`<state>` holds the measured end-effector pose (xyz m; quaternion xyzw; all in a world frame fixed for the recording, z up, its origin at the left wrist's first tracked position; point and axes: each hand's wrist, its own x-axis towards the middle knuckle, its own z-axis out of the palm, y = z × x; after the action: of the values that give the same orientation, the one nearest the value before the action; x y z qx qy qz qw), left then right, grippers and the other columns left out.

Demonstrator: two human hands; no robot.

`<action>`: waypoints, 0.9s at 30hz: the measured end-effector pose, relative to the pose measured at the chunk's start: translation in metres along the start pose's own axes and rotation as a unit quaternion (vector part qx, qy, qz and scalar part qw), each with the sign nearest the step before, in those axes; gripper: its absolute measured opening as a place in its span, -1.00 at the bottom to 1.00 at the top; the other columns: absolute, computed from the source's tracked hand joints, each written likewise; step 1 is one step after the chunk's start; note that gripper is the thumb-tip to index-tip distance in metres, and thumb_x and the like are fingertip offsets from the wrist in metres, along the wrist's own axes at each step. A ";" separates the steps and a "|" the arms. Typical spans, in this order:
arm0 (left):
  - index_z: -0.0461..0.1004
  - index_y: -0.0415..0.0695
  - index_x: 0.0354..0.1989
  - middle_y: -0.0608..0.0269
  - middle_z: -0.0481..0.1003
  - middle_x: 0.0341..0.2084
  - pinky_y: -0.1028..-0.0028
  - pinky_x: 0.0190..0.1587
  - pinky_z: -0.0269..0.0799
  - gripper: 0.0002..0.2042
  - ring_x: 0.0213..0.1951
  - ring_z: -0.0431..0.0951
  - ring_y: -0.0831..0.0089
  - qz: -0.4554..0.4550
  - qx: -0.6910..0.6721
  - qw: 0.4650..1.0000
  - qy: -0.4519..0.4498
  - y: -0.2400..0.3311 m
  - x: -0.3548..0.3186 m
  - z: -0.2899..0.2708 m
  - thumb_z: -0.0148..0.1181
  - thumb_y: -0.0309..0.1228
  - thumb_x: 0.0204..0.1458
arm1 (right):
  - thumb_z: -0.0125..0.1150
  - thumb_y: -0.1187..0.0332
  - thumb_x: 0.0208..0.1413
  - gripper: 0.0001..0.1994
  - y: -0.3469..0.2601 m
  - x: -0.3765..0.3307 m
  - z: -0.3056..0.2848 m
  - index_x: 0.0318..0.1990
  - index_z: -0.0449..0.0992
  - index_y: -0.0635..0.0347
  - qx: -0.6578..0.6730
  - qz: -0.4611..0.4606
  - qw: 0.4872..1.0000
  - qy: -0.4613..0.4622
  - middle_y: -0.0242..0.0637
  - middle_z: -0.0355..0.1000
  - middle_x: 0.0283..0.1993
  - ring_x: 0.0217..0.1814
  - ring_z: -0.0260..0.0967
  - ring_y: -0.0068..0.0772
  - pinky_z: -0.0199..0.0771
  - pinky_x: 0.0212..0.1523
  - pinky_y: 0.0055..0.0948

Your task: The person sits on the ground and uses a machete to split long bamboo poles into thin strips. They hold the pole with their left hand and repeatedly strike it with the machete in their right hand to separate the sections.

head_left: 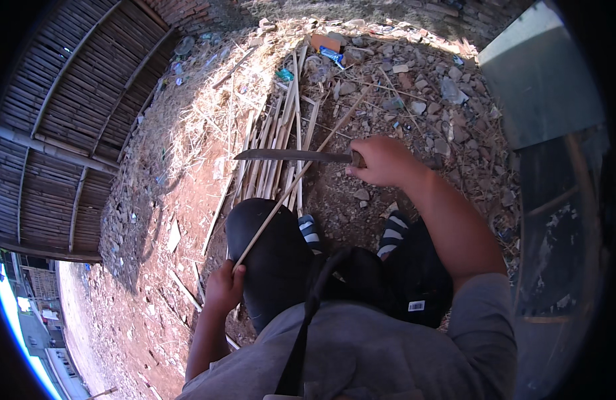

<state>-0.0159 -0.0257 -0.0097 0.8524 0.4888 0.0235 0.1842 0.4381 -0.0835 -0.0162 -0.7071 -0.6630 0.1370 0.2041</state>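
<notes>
We hold our right hand (381,161) out ahead, arm bent at the elbow, fingers closed around the short handle of a long-bladed knife (291,155). The blade lies level and points left, crossing a thin bamboo strip (263,231); whether edge and strip touch, we cannot tell. Our left hand (225,285) is low beside the left knee (265,243), gripping the strip's near end between thumb and fingers. From there the strip slants over the knee, up and right past the blade toward the rubble (421,90).

Under and beyond the knife tip, a pile of split bamboo slats (271,140) lies lengthwise on the dirt, partly hidden by the blade and our knee. Striped sandals (309,233) show on our feet near the slats. Farther ahead sits a blue wrapper (332,55) among stones. A slatted bamboo wall (68,87) stands at left; a grey-green panel (545,77) closes off the right.
</notes>
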 end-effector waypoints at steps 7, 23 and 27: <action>0.39 -0.21 -0.34 -0.22 0.50 -0.57 -0.11 -0.36 0.36 -0.69 -0.41 0.54 -0.27 -0.007 0.030 0.999 0.022 -0.014 -0.006 0.011 0.08 -0.17 0.26 | 0.39 0.18 0.02 -0.70 -0.011 0.012 0.015 -0.22 0.53 0.17 0.046 0.004 0.998 -0.051 -0.09 0.53 -0.40 -0.25 0.53 0.11 0.50 -0.22 0.00; 0.38 -0.20 -0.35 -0.24 0.51 -0.55 -0.12 -0.35 0.39 -0.69 -0.40 0.54 -0.29 -0.015 0.053 0.998 0.013 -0.003 0.000 0.002 0.09 -0.17 0.26 | 0.42 0.14 -0.01 -0.62 0.031 0.018 0.028 -0.12 0.58 0.21 0.081 0.092 0.991 -0.047 -0.07 0.57 -0.27 -0.15 0.54 0.07 0.52 -0.12 -0.07; 0.39 -0.20 -0.35 -0.24 0.51 -0.55 -0.11 -0.36 0.39 -0.70 -0.41 0.54 -0.28 -0.020 0.052 0.998 0.017 0.002 0.002 0.001 0.10 -0.19 0.25 | 0.42 0.10 0.00 -0.50 0.039 0.019 0.028 0.02 0.56 0.25 0.093 0.100 0.989 -0.058 0.03 0.57 -0.20 -0.09 0.54 0.08 0.52 -0.06 -0.07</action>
<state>-0.0131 -0.0253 -0.0103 0.8502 0.5097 0.0089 0.1312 0.4608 -0.0627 -0.0577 -0.7388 -0.5838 0.2588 0.2154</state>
